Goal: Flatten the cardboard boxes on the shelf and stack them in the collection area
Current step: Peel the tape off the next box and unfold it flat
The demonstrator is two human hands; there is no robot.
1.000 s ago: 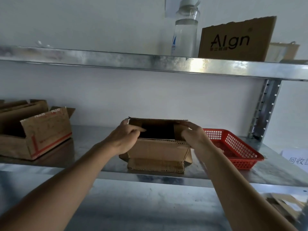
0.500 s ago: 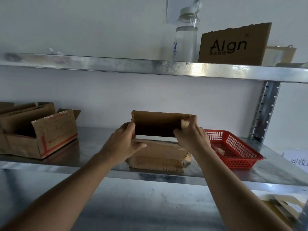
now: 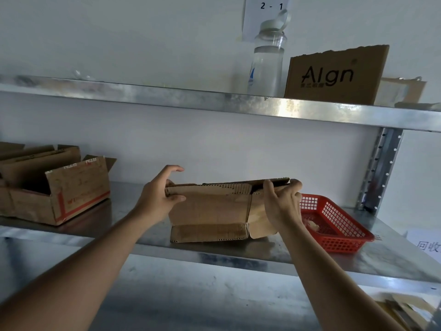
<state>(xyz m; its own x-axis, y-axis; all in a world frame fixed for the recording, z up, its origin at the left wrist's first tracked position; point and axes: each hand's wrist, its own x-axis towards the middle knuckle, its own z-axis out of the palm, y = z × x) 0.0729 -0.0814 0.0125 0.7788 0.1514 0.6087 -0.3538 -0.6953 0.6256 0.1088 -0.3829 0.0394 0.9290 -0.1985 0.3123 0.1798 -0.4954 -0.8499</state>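
I've got the small cardboard box mid-shelf on the metal shelf, just left of the red plastic basket. It looks nearly collapsed, panels folded close together, bottom flaps splayed toward me. My left hand has its thumb pressed on the front panel at the left edge, fingers loosely arched behind, not really clamped. My right hand pinches the top right corner, fingers curled over the edge.

Risks, as I judge them: the left hold is weak, so the box may spring back open or slide off the shelf lip; the right elbow could knock the basket.

Readable text: "AIgn" on the cardboard panel on the upper shelf, beside a clear water bottle; "2 - 1" on the wall paper; Chinese "回收" on a sign at right. The open box at left has red print, unreadable.
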